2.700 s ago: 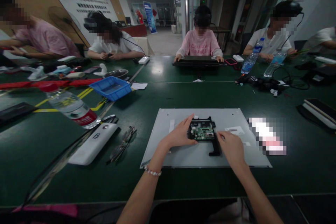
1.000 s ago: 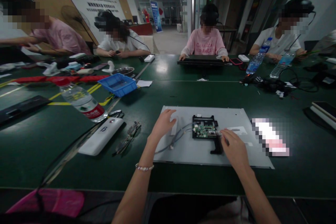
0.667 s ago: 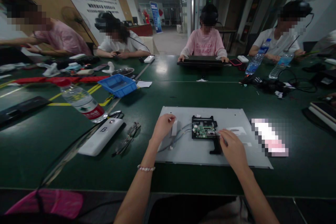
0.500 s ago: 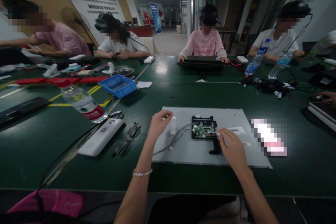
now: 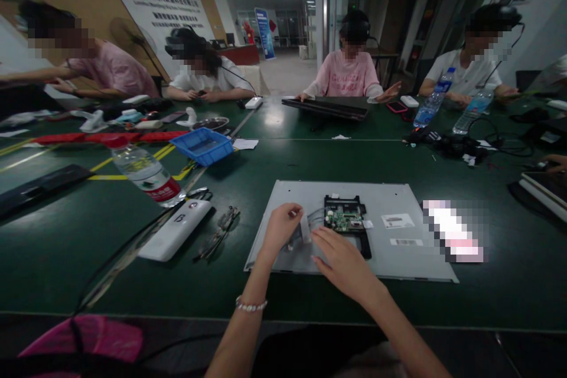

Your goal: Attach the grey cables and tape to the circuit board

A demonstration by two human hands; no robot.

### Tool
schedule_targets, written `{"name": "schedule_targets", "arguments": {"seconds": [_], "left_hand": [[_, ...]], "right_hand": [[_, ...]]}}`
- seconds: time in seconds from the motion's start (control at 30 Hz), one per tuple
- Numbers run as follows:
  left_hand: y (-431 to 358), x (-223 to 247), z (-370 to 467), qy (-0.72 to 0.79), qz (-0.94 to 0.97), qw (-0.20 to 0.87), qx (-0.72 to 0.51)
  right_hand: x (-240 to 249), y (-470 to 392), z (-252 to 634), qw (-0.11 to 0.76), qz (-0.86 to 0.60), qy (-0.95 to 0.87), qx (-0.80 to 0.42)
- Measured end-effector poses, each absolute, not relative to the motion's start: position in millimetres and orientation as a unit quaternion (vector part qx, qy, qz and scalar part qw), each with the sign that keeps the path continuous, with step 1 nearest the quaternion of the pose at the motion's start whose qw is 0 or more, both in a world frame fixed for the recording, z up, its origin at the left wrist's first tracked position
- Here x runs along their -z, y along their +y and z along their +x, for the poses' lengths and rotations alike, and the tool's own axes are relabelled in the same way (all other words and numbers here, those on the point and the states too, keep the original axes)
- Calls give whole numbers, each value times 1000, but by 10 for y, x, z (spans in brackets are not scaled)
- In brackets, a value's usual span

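We find the left hand [image 5: 283,227] with fingers pinched closed on the upper end of a white strip [image 5: 305,230], over the grey panel [image 5: 385,263] on the counter [image 5: 266,301]. The right hand's [image 5: 348,260] fingers are loosely parted near the strip's lower end — contact we cannot confirm. The circuit board [image 5: 344,220] sits in a black bracket [image 5: 365,245] on the panel.

Left hand [image 5: 283,225] curled in pinch; right hand [image 5: 345,255] near it, loosely spread.

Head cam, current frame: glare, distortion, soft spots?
Head view: glare patch on the glossy dark-green table; head view: apparent wide-angle stretch, clear red-capped plastic bottle tilted; head view: print on the white rectangular label and details on the green circuit board look soft.
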State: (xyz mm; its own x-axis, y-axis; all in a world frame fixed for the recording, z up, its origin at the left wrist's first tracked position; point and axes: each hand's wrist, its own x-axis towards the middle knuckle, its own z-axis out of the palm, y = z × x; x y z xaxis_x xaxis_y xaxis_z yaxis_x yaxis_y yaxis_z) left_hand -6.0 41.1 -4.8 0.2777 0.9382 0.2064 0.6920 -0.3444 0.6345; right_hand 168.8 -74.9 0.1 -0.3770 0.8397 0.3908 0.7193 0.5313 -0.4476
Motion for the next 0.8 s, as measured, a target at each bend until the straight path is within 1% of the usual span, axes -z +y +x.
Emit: {"name": "schedule_targets", "arguments": {"seconds": [0.1, 0.2, 0.27, 0.33, 0.43, 0.5, 0.67, 0.8], "left_hand": [[371, 27, -54, 545, 764, 186, -289], [271, -36, -22, 542, 774, 116, -306], [170, -80, 7, 522, 800, 83, -284], [61, -99, 33, 504, 828, 66, -237], [-60, -50, 51, 499, 848, 59, -169], [-93, 23, 47, 507, 847, 64, -149], [-83, 187, 15, 509, 843, 64, -159], [-90, 212, -3, 511, 838, 75, -174]], "right_hand": [[34, -711, 1616, 276, -458, -838, -106], [61, -692, 1592, 267, -451, -845, -109], [73, -692, 1584, 268, -449, -845, -110], [81, -699, 1580, 271, -447, -845, -112], [91, -718, 1578, 268, -441, -847, -125], [102, -734, 1580, 268, -438, -847, -136], [141, -776, 1585, 277, -443, -840, -150], [149, -798, 1590, 280, -450, -834, -152]]}}
